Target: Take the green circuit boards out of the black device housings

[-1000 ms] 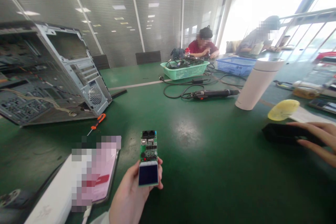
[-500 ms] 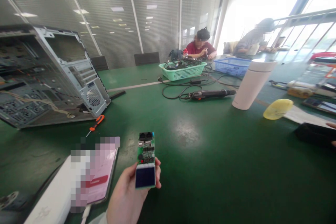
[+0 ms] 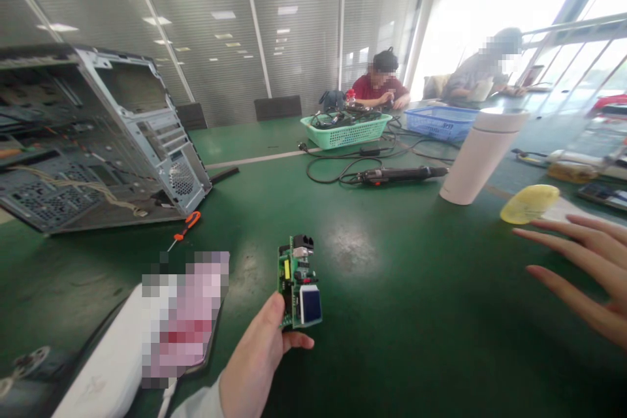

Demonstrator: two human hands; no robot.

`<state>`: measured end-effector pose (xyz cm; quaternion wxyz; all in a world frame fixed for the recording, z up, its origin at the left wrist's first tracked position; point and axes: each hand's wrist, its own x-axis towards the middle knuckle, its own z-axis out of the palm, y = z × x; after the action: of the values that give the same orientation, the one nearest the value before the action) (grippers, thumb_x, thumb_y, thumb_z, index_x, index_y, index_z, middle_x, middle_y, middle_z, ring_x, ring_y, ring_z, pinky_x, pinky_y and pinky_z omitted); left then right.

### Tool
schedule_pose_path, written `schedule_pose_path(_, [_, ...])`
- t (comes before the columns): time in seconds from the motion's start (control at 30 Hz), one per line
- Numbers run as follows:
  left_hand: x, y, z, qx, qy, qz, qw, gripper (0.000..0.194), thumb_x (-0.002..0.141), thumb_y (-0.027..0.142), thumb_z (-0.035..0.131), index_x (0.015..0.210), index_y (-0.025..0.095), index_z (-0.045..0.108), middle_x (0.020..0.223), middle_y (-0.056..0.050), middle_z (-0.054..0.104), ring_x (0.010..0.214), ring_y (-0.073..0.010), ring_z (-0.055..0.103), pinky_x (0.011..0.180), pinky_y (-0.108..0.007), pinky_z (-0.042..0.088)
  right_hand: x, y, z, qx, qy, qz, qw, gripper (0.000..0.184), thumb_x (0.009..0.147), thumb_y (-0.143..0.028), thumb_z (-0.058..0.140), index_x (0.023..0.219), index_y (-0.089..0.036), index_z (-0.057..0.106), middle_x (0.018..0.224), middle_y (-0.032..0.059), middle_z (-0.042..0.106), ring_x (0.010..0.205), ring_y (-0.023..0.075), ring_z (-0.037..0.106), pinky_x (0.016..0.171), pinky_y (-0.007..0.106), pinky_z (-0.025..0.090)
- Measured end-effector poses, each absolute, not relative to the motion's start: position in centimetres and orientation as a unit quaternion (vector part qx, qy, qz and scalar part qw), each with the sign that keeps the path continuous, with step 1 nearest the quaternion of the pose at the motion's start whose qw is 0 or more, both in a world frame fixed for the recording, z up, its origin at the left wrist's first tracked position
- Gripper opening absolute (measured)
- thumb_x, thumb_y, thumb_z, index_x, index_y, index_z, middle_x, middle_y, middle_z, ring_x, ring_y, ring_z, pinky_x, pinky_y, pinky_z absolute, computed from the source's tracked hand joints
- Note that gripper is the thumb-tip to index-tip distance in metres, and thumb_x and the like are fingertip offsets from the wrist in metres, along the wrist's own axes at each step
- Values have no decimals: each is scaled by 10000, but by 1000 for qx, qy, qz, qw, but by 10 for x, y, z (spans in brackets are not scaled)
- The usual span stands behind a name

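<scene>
A small green circuit board assembly with a dark blue display and black sockets is gripped in my left hand, thumb against its left side. It is turned partly edge-on, so two stacked boards show. At the right edge, my right hand is spread with its fingers apart and nothing in them. The yellow oval object lies just beyond those fingers, and a pale pink tumbler stands farther back.
An open computer case stands at the left, an orange-handled screwdriver by its corner. Near me lie a phone and a white box. Behind are an electric screwdriver, a green basket of cables, a blue basket and two people.
My left hand has turned the circuit board from face-on to a side angle and moved it slightly right. My right hand has let go of a black object and come into view, fingers spread.
</scene>
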<state>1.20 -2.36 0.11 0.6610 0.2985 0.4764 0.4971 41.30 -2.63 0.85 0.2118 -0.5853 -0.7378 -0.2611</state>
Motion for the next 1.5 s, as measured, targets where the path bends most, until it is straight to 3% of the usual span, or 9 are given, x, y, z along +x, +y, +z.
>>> schedule_pose_path(0.2, [5, -31, -5, 489, 504, 447, 554, 368, 753, 545, 673, 863, 195, 699, 680, 9, 627, 515, -117, 501, 488, -236, 452, 320, -37, 31, -412, -827, -307, 226, 373, 1018, -399, 298, 1249, -179, 492, 1284, 88, 494, 1295, 281, 360, 983, 443, 368])
schedule_pose_path(0.33, [3, -36, -2, 663, 500, 410, 377, 154, 758, 358, 673, 832, 223, 683, 693, 4, 612, 585, -162, 562, 524, -247, 436, 265, -43, 31, -382, -866, -209, 247, 380, 1000, -340, 373, 1337, -199, 478, 1373, 32, 436, 1333, 237, 323, 1083, 410, 322])
schedule_pose_path(0.5, [6, -38, 3, 765, 441, 422, 205, 266, 673, 307, 777, 919, 257, 689, 752, -11, 643, 610, -178, 635, 556, -233, 497, 213, -33, 16, -326, -883, -113, 318, 440, 1016, -475, 327, 1278, -189, 536, 1280, 10, 526, 1241, 181, 420, 1063, 357, 382])
schedule_pose_path(0.63, [2, -37, 2, 811, 410, 393, 141, 331, 695, 283, 781, 1011, 247, 690, 812, -39, 668, 683, -193, 690, 634, -220, 547, 202, -26, 12, -302, -888, -98, 331, 354, 1015, -367, 364, 1139, -119, 584, 1033, 34, 619, 1032, 175, 531, 878, 311, 472])
schedule_pose_path(0.83, [9, -43, 0, 761, 439, 445, 172, 300, 684, 363, 783, 964, 261, 742, 940, -68, 666, 682, -198, 686, 641, -247, 542, 206, -26, 9, -310, -890, 21, 334, 502, 855, -590, 584, 1123, -166, 559, 988, 10, 606, 906, 147, 549, 770, 276, 464])
schedule_pose_path(1.13, [4, -37, -2, 710, 490, 433, 260, 489, 632, 233, 808, 1096, 271, 658, 1026, -73, 646, 771, -223, 637, 591, -290, 526, 211, -31, 13, -414, -832, 224, 294, 262, 953, -325, 484, 1169, -184, 527, 1103, 57, 564, 995, 171, 522, 871, 315, 412])
schedule_pose_path(1.3, [1, -34, -8, 687, 495, 439, 301, 577, 660, 186, 778, 1203, 263, 598, 1083, -85, 631, 893, -248, 606, 633, -302, 511, 208, -29, 9, -496, -668, 464, 302, 570, 951, -630, 247, 950, -157, 565, 828, 50, 584, 770, 139, 563, 710, 262, 447])
schedule_pose_path(1.4, [0, -35, -8, 677, 496, 444, 314, 532, 691, 190, 754, 1199, 265, 614, 1086, -82, 630, 904, -247, 593, 655, -301, 507, 207, -26, 15, -460, -515, 678, 252, 733, 759, -852, 354, 810, -135, 499, 657, 38, 535, 570, 103, 508, 554, 213, 418])
schedule_pose_path(1.5, [-1, -34, -6, 656, 498, 455, 339, 376, 779, 212, 678, 1150, 269, 648, 1090, -76, 626, 928, -240, 590, 695, -295, 516, 215, -26, 24, -422, -422, 769, 230, 739, 678, -842, 501, 851, -124, 488, 711, 50, 562, 595, 102, 540, 572, 205, 437])
